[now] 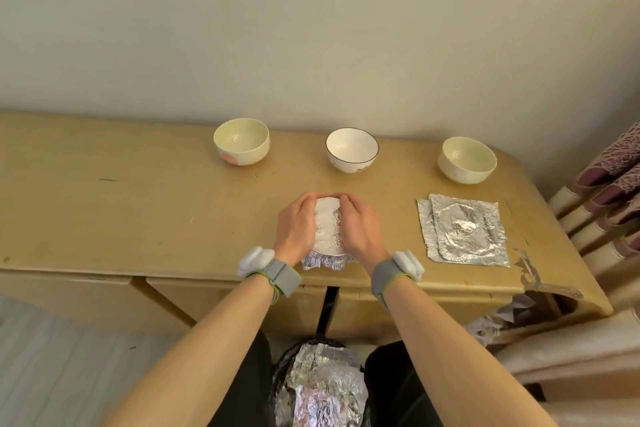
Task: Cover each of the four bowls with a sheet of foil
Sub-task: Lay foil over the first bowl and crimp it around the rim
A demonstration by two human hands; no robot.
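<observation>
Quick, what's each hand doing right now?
Left hand: closed around the foil-covered bowl, pressing its left side.
Right hand: closed around the same bowl, pressing its right side.

Light: soft, even, fairly bright daylight.
Shadows: faint, short.
Glare: foil sheets (465, 229) right of the fingers (313, 199) shine white.
Distortion: worktop (138, 218) edge bows, wide-angle.
Sharpness: slightly soft throughout.
</observation>
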